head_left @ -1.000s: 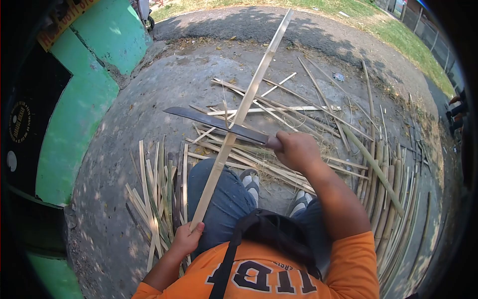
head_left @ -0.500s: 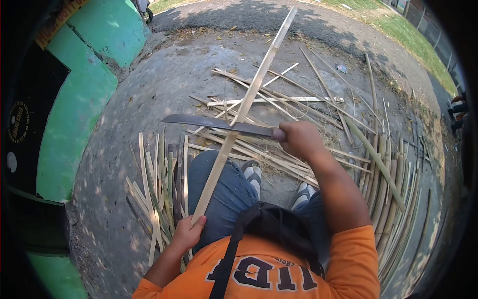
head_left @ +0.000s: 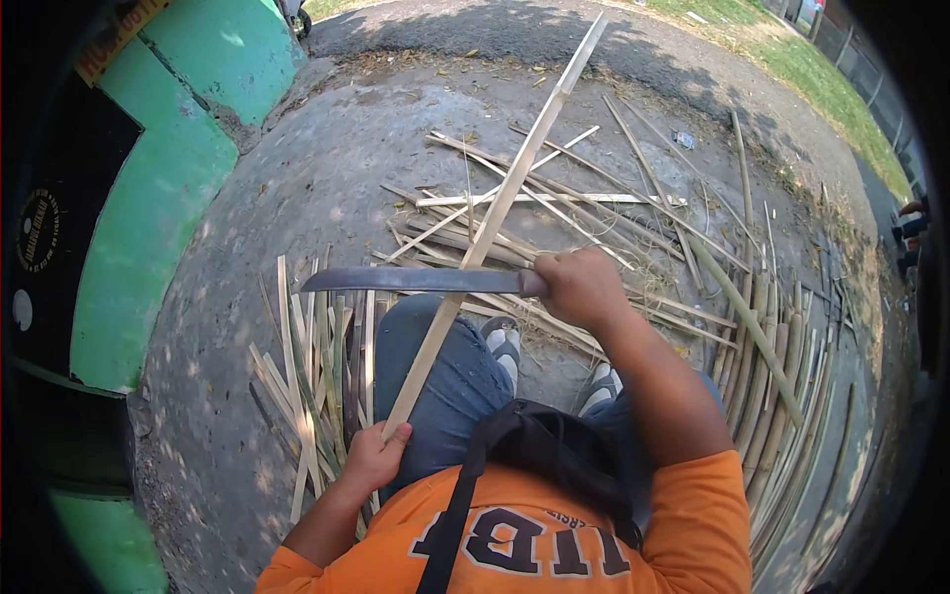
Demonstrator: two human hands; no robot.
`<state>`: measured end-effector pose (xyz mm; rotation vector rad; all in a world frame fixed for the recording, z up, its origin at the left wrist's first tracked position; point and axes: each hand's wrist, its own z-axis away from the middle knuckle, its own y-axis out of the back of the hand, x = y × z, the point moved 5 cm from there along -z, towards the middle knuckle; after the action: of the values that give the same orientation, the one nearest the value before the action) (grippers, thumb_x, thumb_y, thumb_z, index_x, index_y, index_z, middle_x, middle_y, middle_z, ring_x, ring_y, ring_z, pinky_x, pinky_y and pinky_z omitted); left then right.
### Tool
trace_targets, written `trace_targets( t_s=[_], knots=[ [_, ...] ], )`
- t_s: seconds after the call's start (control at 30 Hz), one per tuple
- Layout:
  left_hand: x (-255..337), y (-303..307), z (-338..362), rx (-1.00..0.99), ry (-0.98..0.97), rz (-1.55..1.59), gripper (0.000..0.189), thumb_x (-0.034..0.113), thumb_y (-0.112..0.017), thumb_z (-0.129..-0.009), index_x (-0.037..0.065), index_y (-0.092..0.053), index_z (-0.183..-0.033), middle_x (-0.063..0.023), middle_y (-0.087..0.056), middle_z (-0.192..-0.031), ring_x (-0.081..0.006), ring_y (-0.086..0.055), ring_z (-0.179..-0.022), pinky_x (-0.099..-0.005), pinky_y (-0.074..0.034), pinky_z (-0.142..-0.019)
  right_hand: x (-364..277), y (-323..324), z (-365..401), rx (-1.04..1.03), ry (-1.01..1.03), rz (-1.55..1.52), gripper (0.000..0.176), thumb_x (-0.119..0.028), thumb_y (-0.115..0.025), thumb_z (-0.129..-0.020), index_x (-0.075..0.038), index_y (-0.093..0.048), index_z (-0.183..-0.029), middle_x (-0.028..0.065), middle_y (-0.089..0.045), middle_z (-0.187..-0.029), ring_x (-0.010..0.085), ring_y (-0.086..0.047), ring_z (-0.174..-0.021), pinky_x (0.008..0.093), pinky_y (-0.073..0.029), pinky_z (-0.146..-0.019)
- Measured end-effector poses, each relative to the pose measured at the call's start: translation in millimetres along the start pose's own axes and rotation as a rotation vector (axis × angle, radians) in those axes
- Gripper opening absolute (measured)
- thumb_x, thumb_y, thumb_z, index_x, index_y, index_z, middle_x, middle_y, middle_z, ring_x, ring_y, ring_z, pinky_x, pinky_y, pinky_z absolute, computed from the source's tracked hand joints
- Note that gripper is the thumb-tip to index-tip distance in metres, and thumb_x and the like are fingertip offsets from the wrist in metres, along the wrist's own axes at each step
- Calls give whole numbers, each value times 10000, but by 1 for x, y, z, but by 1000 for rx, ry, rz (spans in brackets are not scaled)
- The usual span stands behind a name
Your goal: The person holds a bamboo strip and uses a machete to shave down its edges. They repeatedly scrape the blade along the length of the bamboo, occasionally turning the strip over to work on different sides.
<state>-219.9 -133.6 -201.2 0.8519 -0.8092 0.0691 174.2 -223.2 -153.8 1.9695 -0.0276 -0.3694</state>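
My left hand (head_left: 376, 455) grips the lower end of a long pale bamboo strip (head_left: 515, 176), which slants up and away to the right across my left knee. In my right hand (head_left: 584, 287) is the handle of a machete (head_left: 416, 281), its long dark blade pointing left. The blade lies across the strip above my left knee, touching or very close to it. A thin sliver stands up beside the strip, just beyond the blade. My right fingers are wrapped round the handle.
Bamboo strips (head_left: 574, 198) lie crisscrossed on the concrete ahead. Upright-looking bundles flank me, strips (head_left: 307, 386) on the left and poles (head_left: 767, 396) on the right. A green wall (head_left: 129, 267) stands at left. Part of another person (head_left: 910, 233) shows at far right.
The machete has moved down the strip towards me and slightly left, with my right hand. My left hand has hardly moved; the strip's far end has shifted slightly right.
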Motion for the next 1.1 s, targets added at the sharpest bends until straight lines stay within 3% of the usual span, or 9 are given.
trace_targets(
  t_s=[0.1,0.2,0.3,0.43,0.53,0.7,0.83,0.97,1.1],
  knots=[
    [-2,1,-2,-4,-3,-19,628,555,-586,-1037,-59,-701,-971,-171,-664,-706,-313,-684,-680,-419,-511,-664,46,8,-3,84,-234,13,157,-247,-731,-820,-115,-647,-803,149,-680,-707,405,-676,-683,523,-536,-647],
    [-5,1,-8,-25,6,16,630,560,-585,-1036,-56,-702,-976,-170,-667,-715,-312,-688,-695,-419,-512,-670,37,14,0,104,-180,45,149,-252,-734,-814,-126,-655,-810,156,-677,-707,410,-673,-680,528,-537,-641],
    [-6,-1,-8,-40,24,22,628,559,-585,-1035,-56,-703,-979,-170,-671,-725,-312,-692,-708,-419,-512,-675,17,14,1,-59,-149,-13,137,-247,-716,-818,-123,-681,-866,145,-706,-752,391,-702,-731,523,-547,-664],
    [-11,-3,-8,-47,17,-6,629,558,-588,-1033,-59,-702,-981,-176,-672,-721,-317,-696,-704,-422,-513,-673,-35,1,6,-130,101,-92,140,-234,-743,-775,-148,-651,-836,99,-675,-711,366,-684,-704,489,-520,-682],
    [-10,-1,-8,-25,10,-20,626,554,-594,-1031,-60,-703,-980,-179,-675,-722,-321,-701,-704,-422,-514,-672,-36,-9,5,-126,124,-18,145,-233,-746,-776,-145,-647,-834,95,-679,-722,351,-687,-714,468,-515,-726],
    [2,3,-3,-2,-15,-4,601,537,-606,-1032,-53,-706,-979,-166,-668,-712,-291,-686,-688,-412,-508,-662,54,4,-2,154,-291,12,148,-220,-736,-800,-110,-640,-826,146,-688,-727,398,-688,-718,512,-539,-672],
    [-4,1,-9,-32,-16,23,585,529,-610,-1033,-45,-710,-976,-148,-647,-680,-258,-655,-648,-404,-499,-639,44,3,2,78,-278,16,128,-237,-697,-831,-114,-675,-858,162,-702,-748,401,-703,-729,533,-557,-672],
    [-10,-3,-10,-9,-57,11,583,528,-607,-1034,-40,-707,-955,-151,-639,-661,-282,-662,-631,-411,-496,-625,-2,15,1,-25,-70,-59,134,-247,-692,-856,-117,-680,-829,123,-699,-713,386,-703,-708,510,-546,-649],
    [-3,-2,-7,35,-81,-36,582,523,-595,-1040,-38,-700,-926,-179,-626,-637,-341,-674,-621,-434,-495,-608,-38,2,2,-24,141,31,197,-324,-704,-852,-153,-657,-766,76,-677,-654,302,-700,-635,431,-518,-672]
  ],
)
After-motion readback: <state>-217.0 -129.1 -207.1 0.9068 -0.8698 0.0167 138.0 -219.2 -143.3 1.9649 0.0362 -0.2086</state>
